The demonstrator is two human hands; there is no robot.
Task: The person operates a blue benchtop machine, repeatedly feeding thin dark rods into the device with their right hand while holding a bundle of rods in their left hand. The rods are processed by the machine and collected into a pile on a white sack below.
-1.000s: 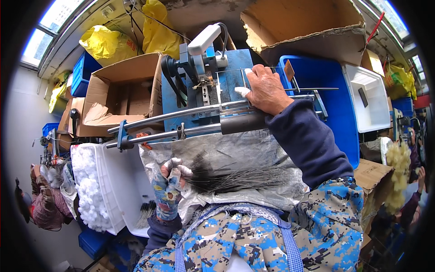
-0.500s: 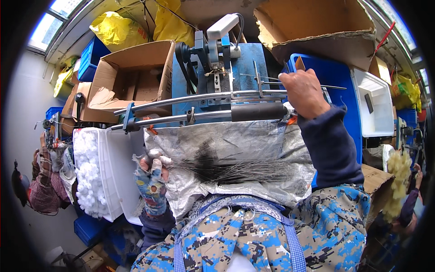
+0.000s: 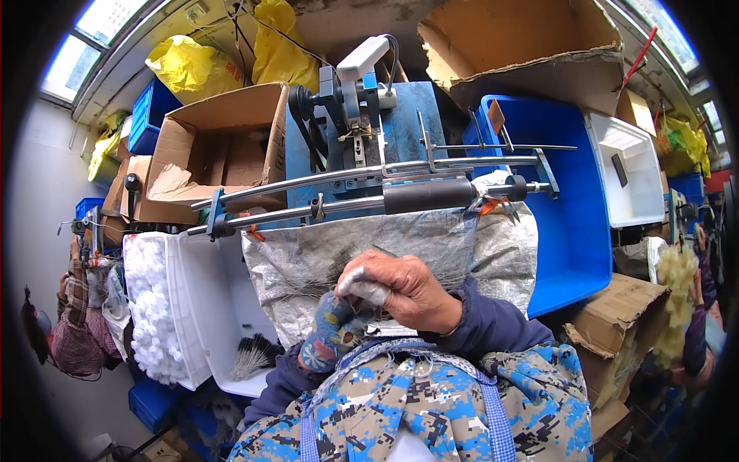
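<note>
a blue machine [image 3: 400,138] fills the middle, with two long metal rods [image 3: 346,202] running across its front and a black sleeve [image 3: 427,195] on the lower one. to its right stands a big blue bin [image 3: 573,231], and a white foam box [image 3: 635,173] beyond it. an open cardboard box [image 3: 223,150] sits to the left of the machine. below the rods a silver woven sheet [image 3: 308,262] hangs down toward the person's lap. at the left a white tub [image 3: 223,308] holds a heap of white fluffy balls [image 3: 150,308] and a small bunch of dark bristles [image 3: 254,356].

the right hand [image 3: 412,289], bare with a white wrapping on one finger, is curled over the left hand [image 3: 331,335], which wears a patterned glove. both are closed together just in front of the sheet, over thin dark bristles [image 3: 385,252] lying on it; whether either actually grips them cannot be told, as the fingers hide it.
</note>
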